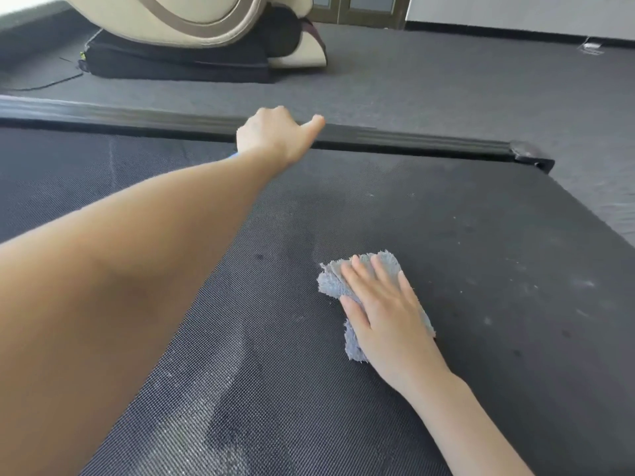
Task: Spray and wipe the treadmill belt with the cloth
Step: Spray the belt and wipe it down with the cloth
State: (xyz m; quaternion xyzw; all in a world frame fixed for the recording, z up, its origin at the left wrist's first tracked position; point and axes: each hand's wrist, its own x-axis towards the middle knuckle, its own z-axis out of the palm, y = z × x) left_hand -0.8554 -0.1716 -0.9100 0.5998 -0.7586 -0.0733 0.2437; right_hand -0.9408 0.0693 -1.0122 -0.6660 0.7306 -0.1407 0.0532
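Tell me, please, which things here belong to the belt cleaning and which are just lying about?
Job: cloth, treadmill belt, right hand pressing the cloth, left hand at the side rail.
Lying about: massage chair, floor cable.

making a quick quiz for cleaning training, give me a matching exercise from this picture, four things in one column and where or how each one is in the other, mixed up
Things
1. cloth
2. left hand
3. right hand
4. beige chair

Place or state
a. on the carpet beyond the treadmill
b. fingers straight, lying flat on top of the cloth
c. up at the far side rail
d. grey-blue, lying on the belt

Right pairs: 1-d, 2-c, 3-b, 4-a
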